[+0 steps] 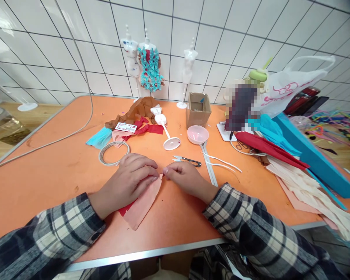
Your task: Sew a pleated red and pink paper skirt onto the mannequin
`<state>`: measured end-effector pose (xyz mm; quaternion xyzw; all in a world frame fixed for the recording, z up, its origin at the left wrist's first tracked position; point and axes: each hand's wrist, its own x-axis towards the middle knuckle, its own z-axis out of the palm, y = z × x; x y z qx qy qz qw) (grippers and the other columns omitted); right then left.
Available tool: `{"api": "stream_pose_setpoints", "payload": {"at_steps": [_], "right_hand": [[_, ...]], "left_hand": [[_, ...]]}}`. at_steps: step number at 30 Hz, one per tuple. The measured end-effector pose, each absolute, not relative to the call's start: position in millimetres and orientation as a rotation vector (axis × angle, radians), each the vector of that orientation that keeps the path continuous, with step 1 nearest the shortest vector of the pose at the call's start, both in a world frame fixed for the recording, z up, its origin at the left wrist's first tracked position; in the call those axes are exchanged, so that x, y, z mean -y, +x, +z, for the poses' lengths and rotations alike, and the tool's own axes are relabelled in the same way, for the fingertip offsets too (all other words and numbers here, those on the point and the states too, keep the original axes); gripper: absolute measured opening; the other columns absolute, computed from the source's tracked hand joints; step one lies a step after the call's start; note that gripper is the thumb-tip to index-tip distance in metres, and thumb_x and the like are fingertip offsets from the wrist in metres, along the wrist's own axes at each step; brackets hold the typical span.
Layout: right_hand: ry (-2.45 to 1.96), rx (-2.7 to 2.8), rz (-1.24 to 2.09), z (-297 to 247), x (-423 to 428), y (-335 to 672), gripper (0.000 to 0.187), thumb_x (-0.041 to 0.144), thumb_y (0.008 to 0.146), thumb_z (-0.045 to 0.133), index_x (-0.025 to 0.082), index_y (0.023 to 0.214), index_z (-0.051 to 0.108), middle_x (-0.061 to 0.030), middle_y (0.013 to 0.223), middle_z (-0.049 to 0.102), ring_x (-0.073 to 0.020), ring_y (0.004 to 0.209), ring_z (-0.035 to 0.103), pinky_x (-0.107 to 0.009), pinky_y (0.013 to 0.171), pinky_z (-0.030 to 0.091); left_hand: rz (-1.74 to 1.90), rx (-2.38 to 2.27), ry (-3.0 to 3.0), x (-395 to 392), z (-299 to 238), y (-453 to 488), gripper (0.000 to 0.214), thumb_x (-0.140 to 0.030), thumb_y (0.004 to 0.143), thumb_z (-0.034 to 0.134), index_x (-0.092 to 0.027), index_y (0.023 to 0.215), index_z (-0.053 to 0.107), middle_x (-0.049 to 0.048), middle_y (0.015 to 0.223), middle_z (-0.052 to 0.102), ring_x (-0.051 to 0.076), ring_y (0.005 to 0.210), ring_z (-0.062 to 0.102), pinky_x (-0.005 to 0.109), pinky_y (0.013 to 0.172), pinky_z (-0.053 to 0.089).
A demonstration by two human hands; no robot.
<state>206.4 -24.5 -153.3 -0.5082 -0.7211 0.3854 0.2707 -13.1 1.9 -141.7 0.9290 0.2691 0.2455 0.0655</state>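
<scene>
A piece of pink crepe paper (142, 207) lies slantwise over the orange table's front part, with a red edge showing under its left side. My left hand (131, 179) is closed on its upper end, the fingers bent over it. From the other side my right hand (186, 177) pinches the narrow top corner between thumb and forefinger; its remaining fingers are curled and partly hidden. Just beyond the right hand are black-handled thread snips (189, 160), blades pointing left. A roll of tape (114, 153) rests on its side beyond the left hand.
A pink bowl (198, 134), a cardboard box (198, 109) and a small fallen white mannequin (167, 134) stand or lie behind. White strips (221, 161) lie at right, near red crepe paper (271, 149). A cable (89, 97) crosses the left side. Dressed mannequin (150, 68) at the wall.
</scene>
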Motion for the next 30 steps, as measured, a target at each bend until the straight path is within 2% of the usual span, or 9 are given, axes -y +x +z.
{"api": "stream_pose_setpoints", "payload": {"at_steps": [2,6,13,16,21,27,30], "right_hand": [[-1.356,1.844,1.124,-151.2,26.6,204.9,0.031,0.036,0.092,0.057,0.016,0.073,0.07,0.0043,0.062,0.055,-0.01,0.061,0.047,-0.022,0.058,0.033],[-1.396,1.719,1.207,-150.6,29.5,201.9,0.016,0.029,0.085,0.066,0.016,0.078,0.073,0.0039,0.064,0.061,-0.0089,0.058,0.046,-0.021,0.055,0.033],[-1.244,1.884,0.921,-152.0,30.3,204.0,0.011,0.024,0.085,0.069,0.017,0.079,0.075,0.0019,0.071,0.065,-0.0086,0.062,0.05,-0.021,0.062,0.038],[-1.225,1.931,0.863,-152.4,31.2,204.6,0.01,0.024,0.086,0.069,0.018,0.08,0.075,0.0018,0.071,0.065,-0.0088,0.062,0.051,-0.021,0.063,0.04],[-1.23,1.945,0.875,-151.4,32.9,203.9,0.01,0.019,0.084,0.067,0.018,0.076,0.072,0.0029,0.066,0.061,-0.0082,0.058,0.05,-0.021,0.059,0.039],[-1.224,1.95,0.866,-149.6,35.6,205.1,0.011,0.02,0.085,0.064,0.017,0.08,0.074,0.001,0.07,0.063,-0.0087,0.06,0.052,-0.022,0.059,0.04],[-1.226,1.962,0.831,-149.1,37.1,204.8,0.012,0.024,0.086,0.065,0.017,0.082,0.073,0.0005,0.071,0.064,-0.0088,0.059,0.053,-0.022,0.06,0.041]], "left_hand": [[0.738,-0.801,2.815,-1.3,-141.0,-12.6,0.02,-0.023,0.097,0.048,-0.024,0.092,0.067,0.005,0.102,0.071,0.022,0.097,0.061,0.042,0.092,0.039],[0.734,-0.772,2.842,-1.1,-140.0,-11.1,0.019,-0.021,0.097,0.048,-0.024,0.093,0.067,0.0037,0.1,0.071,0.02,0.093,0.062,0.043,0.095,0.037],[0.754,-0.735,2.827,-1.2,-139.9,-10.9,0.016,-0.017,0.095,0.047,-0.022,0.094,0.062,0.0046,0.1,0.071,0.02,0.095,0.062,0.042,0.098,0.038],[0.722,-0.74,2.815,-1.4,-143.4,-12.8,0.015,-0.017,0.095,0.047,-0.022,0.096,0.061,0.0056,0.108,0.071,0.021,0.107,0.061,0.045,0.107,0.034],[0.674,-0.751,2.81,-0.4,-148.5,-16.1,0.014,-0.018,0.096,0.047,-0.023,0.1,0.059,0.0049,0.125,0.069,0.023,0.128,0.053,0.052,0.119,0.02],[0.675,-0.771,2.774,2.2,-144.5,-16.4,0.015,-0.015,0.094,0.045,-0.023,0.099,0.057,0.0026,0.1,0.072,0.022,0.121,0.058,0.055,0.121,0.013],[0.683,-0.776,2.785,2.5,-143.2,-15.6,0.015,-0.015,0.093,0.045,-0.023,0.098,0.057,0.0023,0.097,0.07,0.022,0.117,0.059,0.056,0.122,0.009]]}}
